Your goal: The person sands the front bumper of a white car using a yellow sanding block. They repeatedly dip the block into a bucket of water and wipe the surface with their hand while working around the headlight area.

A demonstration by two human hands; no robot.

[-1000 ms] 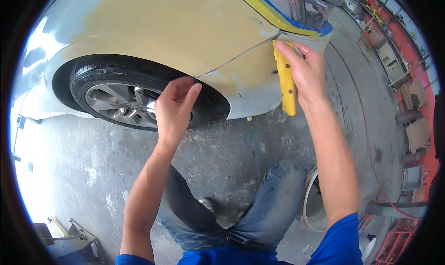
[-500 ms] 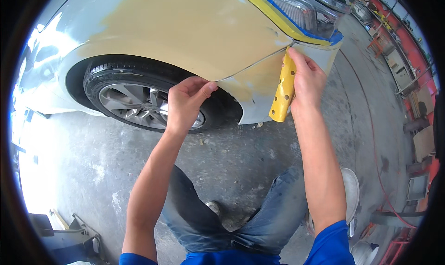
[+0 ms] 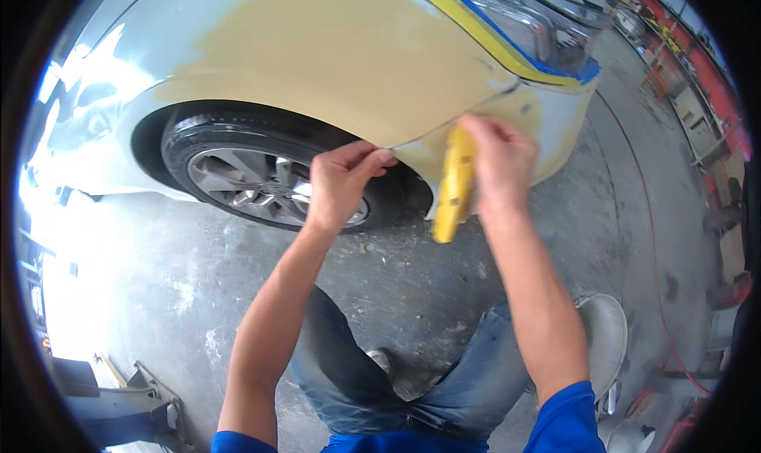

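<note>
A car's front fender (image 3: 341, 64), sanded to beige filler over light paint, meets the front bumper (image 3: 559, 132) along a dark seam (image 3: 479, 106). My left hand (image 3: 341, 185) is closed in a pinch at the seam's lower end, by the wheel arch. What its fingertips hold, if anything, is hidden. A yellow strip of sandpaper with round holes (image 3: 452, 198) hangs from my right hand (image 3: 507, 168), whose fingers are closed on its upper end in front of the bumper, just below the seam. The strip is blurred.
Under the arch stands the front wheel (image 3: 273, 185). Yellow masking tape (image 3: 474, 26) and blue tape edge the headlight (image 3: 511, 17). Behind the car's right side a red hose (image 3: 656, 271) runs over the concrete floor (image 3: 317, 263). A round grey stool (image 3: 602, 342) is beside my right leg.
My right hand has come down and left along the seam with the sandpaper, away from the headlight corner. My left hand keeps its pinch at the seam's lower end. The view has shifted slightly.
</note>
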